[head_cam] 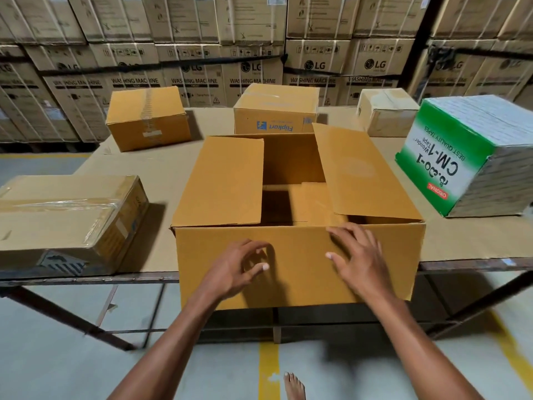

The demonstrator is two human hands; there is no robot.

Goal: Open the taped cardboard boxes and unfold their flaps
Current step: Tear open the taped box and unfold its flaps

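A large brown cardboard box [300, 267] stands at the table's near edge, its top open. Its left flap [227, 180] and right flap [360, 174] stand raised and lean inward; the near flap hangs folded down over the front wall. My left hand [239, 267] hovers in front of that folded flap with curled, spread fingers, holding nothing. My right hand [357, 255] lies flat on the flap, fingertips by the top edge. Taped boxes stand around: one at the left [66, 220], one at the back left [147, 116], a Flipkart box [274, 111] behind.
A small pale box [386, 111] and a green-and-white tape carton [467, 154] stand at the right on the cardboard-covered table [161, 168]. Stacked washing machine cartons [253, 53] fill the wall behind. My bare foot [294, 386] is on the floor by a yellow line.
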